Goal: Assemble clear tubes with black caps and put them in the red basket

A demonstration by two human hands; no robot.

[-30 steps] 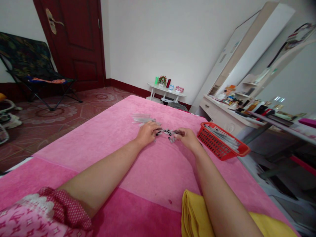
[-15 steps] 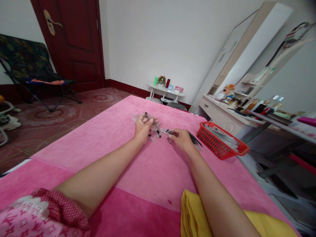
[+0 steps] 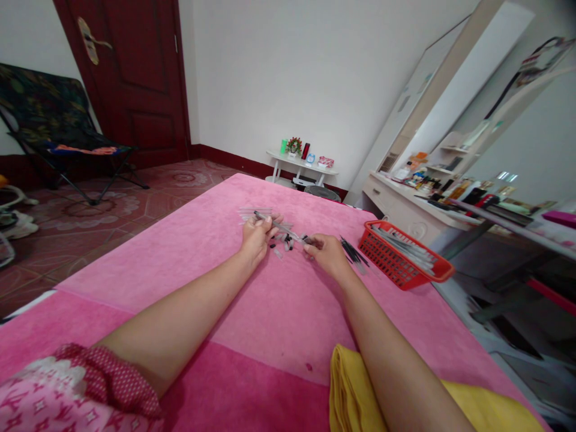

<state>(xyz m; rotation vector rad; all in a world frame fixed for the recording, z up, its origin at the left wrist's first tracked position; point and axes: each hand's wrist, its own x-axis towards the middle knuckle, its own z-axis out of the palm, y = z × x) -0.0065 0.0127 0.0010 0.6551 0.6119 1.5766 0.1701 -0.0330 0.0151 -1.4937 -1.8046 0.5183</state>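
Observation:
My left hand (image 3: pixel 255 241) pinches a slim pen (image 3: pixel 282 227) with a clear barrel and a dark end, held slanting down to the right. My right hand (image 3: pixel 327 253) has its fingers closed at the pen's other end, on a small piece that looks like a pen cap. Small clear and black pen caps (image 3: pixel 287 242) lie scattered on the pink cloth (image 3: pixel 270 312) between and below my hands. Several clear tubes (image 3: pixel 252 211) lie beyond my left hand. A bunch of thin black pen parts (image 3: pixel 355 252) rests right of my right hand.
A red plastic basket (image 3: pixel 386 259) filled with pale, slim sticks stands at the right edge of the table. Folded yellow cloth (image 3: pixel 353 390) lies under my right forearm. Beyond are a cluttered dressing table (image 3: pixel 405 207), a low white shelf (image 3: pixel 299 162) and a folding chair (image 3: pixel 49 132).
My left hand has tilted the pen flatter and shifted slightly left. The pen's right end now meets my right hand's fingers, which have moved a little left.

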